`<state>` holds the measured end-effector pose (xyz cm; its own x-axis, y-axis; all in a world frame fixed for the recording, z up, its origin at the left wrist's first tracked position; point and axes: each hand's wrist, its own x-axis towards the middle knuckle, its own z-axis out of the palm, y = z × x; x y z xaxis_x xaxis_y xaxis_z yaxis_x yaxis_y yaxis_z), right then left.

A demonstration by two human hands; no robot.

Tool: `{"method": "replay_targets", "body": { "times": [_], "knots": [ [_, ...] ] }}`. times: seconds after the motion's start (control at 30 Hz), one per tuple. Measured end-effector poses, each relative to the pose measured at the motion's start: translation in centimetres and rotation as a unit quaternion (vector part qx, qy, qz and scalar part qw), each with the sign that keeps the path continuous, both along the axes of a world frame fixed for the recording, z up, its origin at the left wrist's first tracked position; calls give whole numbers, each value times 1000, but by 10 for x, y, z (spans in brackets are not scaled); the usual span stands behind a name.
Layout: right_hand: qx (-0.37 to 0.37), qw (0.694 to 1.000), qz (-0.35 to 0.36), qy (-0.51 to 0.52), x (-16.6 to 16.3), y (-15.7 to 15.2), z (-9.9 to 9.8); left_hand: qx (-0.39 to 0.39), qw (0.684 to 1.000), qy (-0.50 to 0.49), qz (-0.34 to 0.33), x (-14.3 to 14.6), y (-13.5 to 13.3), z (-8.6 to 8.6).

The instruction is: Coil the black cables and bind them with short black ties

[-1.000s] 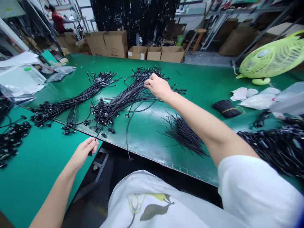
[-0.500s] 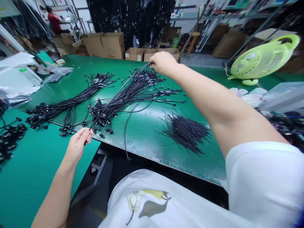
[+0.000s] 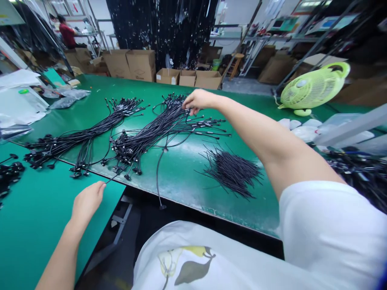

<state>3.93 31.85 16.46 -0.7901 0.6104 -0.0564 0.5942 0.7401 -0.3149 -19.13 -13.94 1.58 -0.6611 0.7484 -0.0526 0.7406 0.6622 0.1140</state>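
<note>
On the green table lies a bundle of black cables (image 3: 154, 131) with small plugs at the far end and black connectors at the near end. My right hand (image 3: 199, 99) is over the far end, its fingers curled at the cable tips; the fingertips are partly hidden among them. My left hand (image 3: 88, 202) is closed on the near end of a black cable (image 3: 111, 179), low over the table's front edge. That cable runs into the connector end of the bundle. A second cable bundle (image 3: 96, 128) lies to the left.
A pile of short thin black strips (image 3: 232, 171) lies right of the bundles. A loose cable (image 3: 157, 173) hangs over the front edge. A green fan (image 3: 314, 86) and clear plastic container stand at right. Cardboard boxes (image 3: 140, 64) stand behind the table; a person in red sits far back.
My right hand has come down, lowering the raised cable onto the bundle. My left hand has moved down and to the left, still closed on its end. The view has shifted slightly.
</note>
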Motion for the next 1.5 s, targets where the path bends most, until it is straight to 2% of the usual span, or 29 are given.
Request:
{"method": "replay_targets", "body": {
  "times": [0.03,0.1,0.17,0.27,0.33,0.4,0.47,0.53,0.6,0.67,0.7,0.73,0.8,0.87,0.9,0.97,1.03,1.1,1.17,1.23,1.3,1.33,1.37,1.4,1.43,1.5],
  "knots": [
    [10,996,-51,77,4,7,8,18,1000,-22,6,-1,-2,0],
    [72,967,-144,198,13,20,27,89,990,-108,2,2,1,-1],
    [136,943,-176,247,21,25,47,166,965,-204,-20,11,17,-5],
    [223,936,-132,237,27,10,79,187,948,-244,-79,31,61,-13],
    [294,926,-100,217,28,-14,98,200,953,-192,-119,42,94,-12],
    [357,913,-70,187,29,-46,108,290,942,-108,-126,52,119,-1],
    [387,910,-23,143,31,-81,107,417,901,-29,-112,61,132,20],
    [388,916,41,92,33,-114,97,504,856,2,-111,69,136,45],
    [381,918,101,49,33,-138,84,520,840,-58,-142,76,137,63],
    [385,913,136,25,33,-144,76,469,834,-225,-183,81,135,70],
    [388,910,142,18,34,-139,74,435,814,-334,-193,82,133,70],
    [393,909,137,14,36,-128,74,407,776,-441,-192,83,129,68],
    [402,910,97,16,47,-92,77,393,669,-610,-162,83,118,63],
    [414,909,34,45,63,-50,77,416,576,-694,-118,80,104,61],
    [421,904,4,72,72,-32,74,427,546,-715,-97,78,98,61],
    [409,906,-8,111,84,-11,60,438,509,-739,-55,74,90,60],
    [362,927,10,94,90,-20,34,451,499,-739,-27,72,88,59],
    [291,956,43,21,93,-58,1,459,525,-716,-28,75,94,55],
    [229,966,111,-45,94,-115,-29,440,586,-678,-59,86,105,49],
    [177,960,207,-67,95,-173,-46,402,655,-628,-118,107,116,43],
    [152,955,247,-61,91,-212,-46,359,705,-584,-184,132,122,38],
    [149,958,241,-54,89,-220,-42,333,713,-581,-209,143,122,37],
    [148,964,218,-45,87,-220,-36,306,708,-596,-224,151,121,36],
    [143,970,194,-36,87,-214,-31,274,690,-630,-227,156,118,36],
    [127,975,179,-26,89,-203,-27,247,659,-676,-220,158,115,38],
    [66,980,189,8,99,-174,-27,222,575,-765,-186,151,107,44]
  ]
}}
